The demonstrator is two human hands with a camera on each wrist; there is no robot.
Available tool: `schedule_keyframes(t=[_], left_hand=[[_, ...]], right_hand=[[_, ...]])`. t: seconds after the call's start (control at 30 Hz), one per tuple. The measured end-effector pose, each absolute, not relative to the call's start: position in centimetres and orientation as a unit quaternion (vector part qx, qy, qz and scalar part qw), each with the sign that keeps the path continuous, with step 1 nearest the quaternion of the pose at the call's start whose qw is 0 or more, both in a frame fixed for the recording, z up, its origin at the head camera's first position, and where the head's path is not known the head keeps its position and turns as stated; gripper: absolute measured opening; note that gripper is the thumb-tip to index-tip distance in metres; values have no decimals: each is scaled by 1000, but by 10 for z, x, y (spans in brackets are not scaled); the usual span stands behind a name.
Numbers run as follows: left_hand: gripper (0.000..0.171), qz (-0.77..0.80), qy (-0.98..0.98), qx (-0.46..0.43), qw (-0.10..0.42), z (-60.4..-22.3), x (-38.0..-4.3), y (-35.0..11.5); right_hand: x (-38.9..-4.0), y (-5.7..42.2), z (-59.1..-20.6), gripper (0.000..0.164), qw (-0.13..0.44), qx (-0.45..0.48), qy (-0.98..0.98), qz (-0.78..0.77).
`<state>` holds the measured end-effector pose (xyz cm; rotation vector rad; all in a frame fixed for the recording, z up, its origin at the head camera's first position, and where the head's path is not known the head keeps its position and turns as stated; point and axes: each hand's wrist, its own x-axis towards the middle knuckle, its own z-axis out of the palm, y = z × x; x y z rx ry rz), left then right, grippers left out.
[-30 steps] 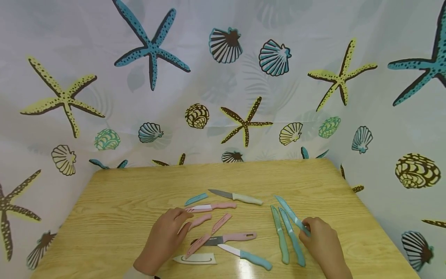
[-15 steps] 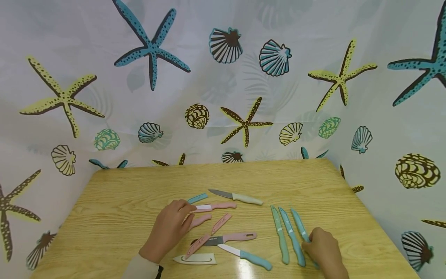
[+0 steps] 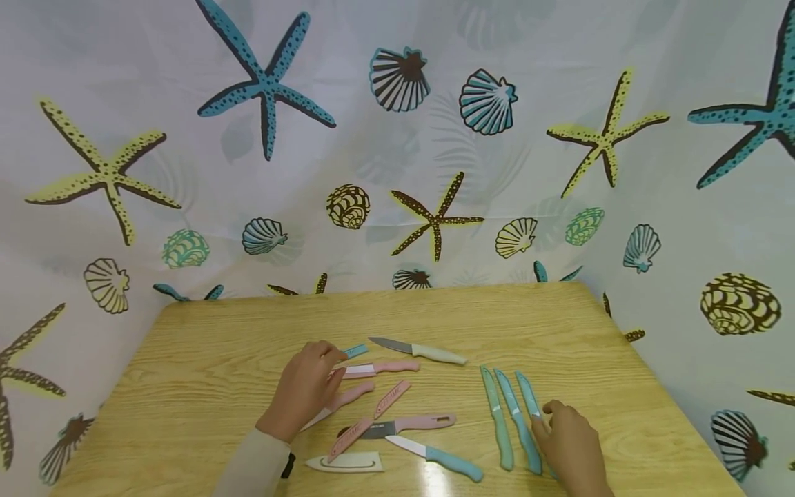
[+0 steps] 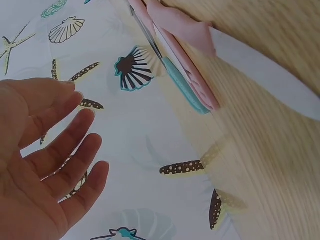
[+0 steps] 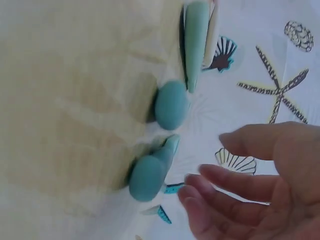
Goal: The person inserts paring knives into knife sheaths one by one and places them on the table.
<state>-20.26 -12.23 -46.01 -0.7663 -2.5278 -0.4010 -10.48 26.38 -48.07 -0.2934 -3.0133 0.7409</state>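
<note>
My left hand point(image 3: 306, 386), holding nothing, hovers with relaxed fingers point(image 4: 75, 175) at the blue knife sheath point(image 3: 356, 351). Close by lie a pink-handled knife partly in a pink sheath point(image 3: 397, 366) and a pink-handled knife with a bare white blade point(image 4: 260, 65). At the right, my right hand point(image 3: 571, 445) is over the handle end of the rightmost blue knife point(image 3: 526, 393), its loosely bent fingers apart from the handle point(image 5: 146, 178). Left of that knife, another blue knife point(image 3: 518, 421) and a green one point(image 3: 499, 421) lie alongside, all in a row.
On the wooden table point(image 3: 217, 345) lie a cream-handled knife point(image 3: 437, 355), two pink sheaths point(image 3: 393, 399), a pink knife with a dark blade point(image 3: 425, 422), a white-bladed blue knife point(image 3: 453, 463) and a white sheath point(image 3: 348, 462). A shell-patterned cloth point(image 3: 373, 152) hangs behind.
My right hand has laid the blue knife beside the other two and let go of it. My left hand has moved forward from the pink knives to the blue sheath.
</note>
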Motion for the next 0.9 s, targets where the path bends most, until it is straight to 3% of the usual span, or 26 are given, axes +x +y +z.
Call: schedule_keyframes(t=[0.43,0.67,0.8,0.9], left_hand=[[18,-153,-946,-220,181,-471,-217,-122],[18,-124,-960,-202,151,-467,-227,-117],[19,-108,-964,-200,137,-468,-230,-114],[19,-101,-968,-193,122,-471,-233,-113]], right_hand=[[-60,217,-479,6,242,-60,-943,220],[-44,199,-484,11,269,-41,-937,218],[-41,197,-494,22,310,56,-920,232],[-43,199,-501,17,323,145,-904,241]])
